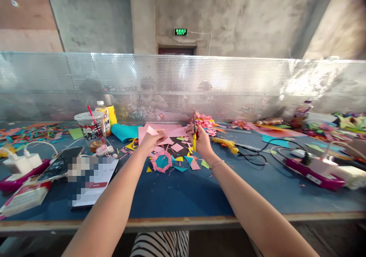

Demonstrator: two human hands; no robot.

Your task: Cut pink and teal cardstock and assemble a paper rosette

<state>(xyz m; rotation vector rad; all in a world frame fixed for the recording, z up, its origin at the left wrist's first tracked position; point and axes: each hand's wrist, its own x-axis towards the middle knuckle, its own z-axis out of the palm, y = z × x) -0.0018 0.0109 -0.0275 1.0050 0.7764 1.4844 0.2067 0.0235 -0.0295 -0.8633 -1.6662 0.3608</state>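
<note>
The left hand [151,139] pinches a pink paper sheet [167,130] taut; beside it the right hand [201,139] grips yellow-handled scissors [195,133] upright, blades at its edge.

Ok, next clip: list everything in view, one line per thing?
pink paper: one sheet, pink, table centre, held by left hand
scissors: one, yellow handles, in right hand
paper ring: one, pink and teal, below the hands
paper scraps: many, mixed colours, around the ring
glue gun: one, yellow, right of hands
plastic cup: one, clear, red straw, left
phone: one, dark, left
table: one, blue
left hand: pinching paper
right hand: gripping scissors
</note>
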